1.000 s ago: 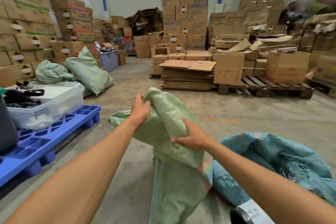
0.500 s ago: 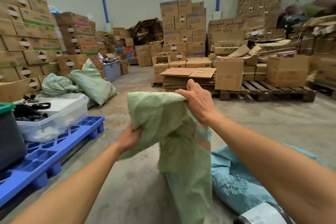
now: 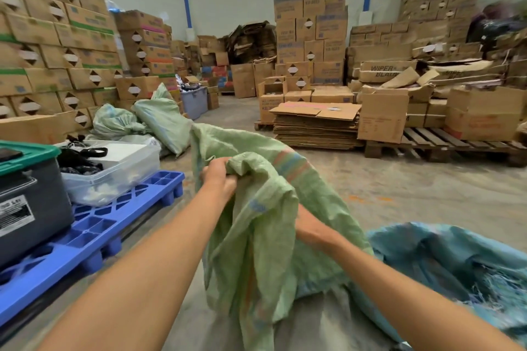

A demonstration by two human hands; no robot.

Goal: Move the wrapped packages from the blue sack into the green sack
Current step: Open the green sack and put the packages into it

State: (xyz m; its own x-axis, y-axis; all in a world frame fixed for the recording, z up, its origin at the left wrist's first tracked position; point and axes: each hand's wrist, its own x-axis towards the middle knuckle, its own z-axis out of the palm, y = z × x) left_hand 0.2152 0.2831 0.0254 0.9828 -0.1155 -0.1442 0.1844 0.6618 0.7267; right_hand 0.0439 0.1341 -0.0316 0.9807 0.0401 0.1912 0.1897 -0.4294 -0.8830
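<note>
Stacked boxes (image 3: 54, 45) wall the room, with flat cardboard (image 3: 316, 125) on a wooden pallet (image 3: 445, 145) across the concrete. A blue pallet (image 3: 85, 234) at left carries a grey bin (image 3: 31, 208) and a clear tub (image 3: 114, 174). The green sack (image 3: 265, 231) hangs limp mid-frame, just beside the blue sack (image 3: 450, 262) slumped on the floor at right (no packages show). The left hand (image 3: 219, 177) grips a bunched fold; the right hand (image 3: 310, 229) is half buried in the cloth, so its grip cannot be told.
</note>
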